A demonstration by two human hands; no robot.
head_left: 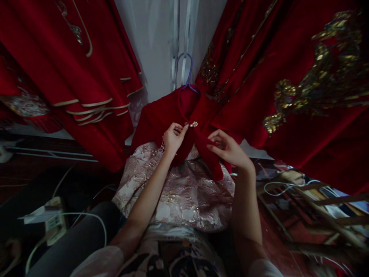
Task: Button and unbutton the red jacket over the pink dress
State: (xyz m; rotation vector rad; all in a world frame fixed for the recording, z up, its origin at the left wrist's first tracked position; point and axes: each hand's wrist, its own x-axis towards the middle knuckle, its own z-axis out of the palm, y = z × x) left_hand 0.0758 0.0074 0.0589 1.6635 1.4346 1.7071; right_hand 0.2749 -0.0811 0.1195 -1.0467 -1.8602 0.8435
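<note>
A dark red velvet jacket (161, 119) hangs on a purple hanger (187, 69) in front of me, over a pale pink brocade skirt (178, 192). My left hand (173, 139) pinches the jacket's front edge just below a small pearl clasp (193, 124). My right hand (226, 149) grips the other front flap of the jacket, fingers curled round the fabric. The two hands are a short way apart, either side of the jacket's opening.
Red garments with cream trim (86, 96) hang at the left, and red cloth with gold embroidery (317, 77) at the right. A white power strip with cables (54, 223) lies on the dark floor at lower left. Wooden chair parts (317, 215) stand at lower right.
</note>
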